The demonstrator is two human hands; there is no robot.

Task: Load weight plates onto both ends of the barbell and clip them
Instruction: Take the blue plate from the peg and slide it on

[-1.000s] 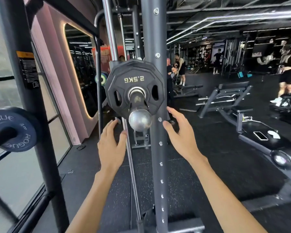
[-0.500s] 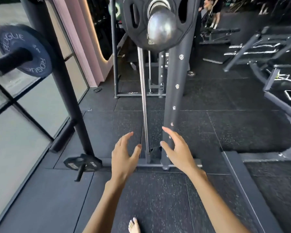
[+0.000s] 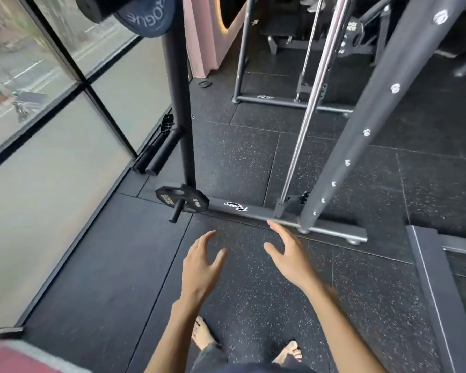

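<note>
A black 10 kg weight plate (image 3: 189, 201) sits on a low storage peg at the foot of the rack's left post (image 3: 179, 103). My left hand (image 3: 202, 262) hovers open above the floor, below and slightly right of that plate. My right hand (image 3: 287, 255) is open too, just in front of the rack's base bar (image 3: 240, 210). Neither hand touches anything. A blue-grey Rogue plate (image 3: 145, 18) hangs on a peg at the top left. The barbell and its loaded plate are out of view.
A chrome guide rod (image 3: 304, 117) and a grey slanted upright (image 3: 361, 146) rise from the base bar at right. Glass windows (image 3: 51, 130) line the left side. Black rollers (image 3: 159, 153) lie by the window. My two bare feet (image 3: 203, 333) stand on the rubber floor.
My view has tilted down from the barbell end with its 2.5 kg plate to the floor and rack base. Both open hands have dropped lower, toward the 10 kg plate.
</note>
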